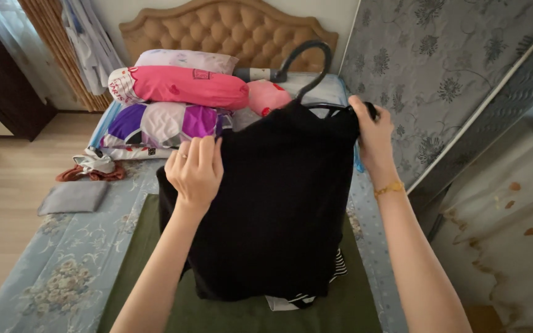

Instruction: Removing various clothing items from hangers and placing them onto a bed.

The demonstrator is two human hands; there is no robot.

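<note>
A black garment (279,203) hangs in front of me on a dark plastic hanger (308,65), held up over the bed. My left hand (195,169) grips the garment's left shoulder edge, fingers curled over the cloth. My right hand (372,132) is closed around the right end of the hanger and the garment's other shoulder; a gold bracelet sits on that wrist. Under the garment's hem a black-and-white striped piece of clothing (319,285) lies on a dark green cloth (155,271) spread on the bed.
The bed (63,265) has a pale blue floral sheet and a tufted tan headboard (229,28). Pink and purple pillows (180,98) are piled at its head. A folded grey cloth (72,197) and a small heap of clothes (94,166) lie at the left edge. A patterned wall (439,74) is to the right.
</note>
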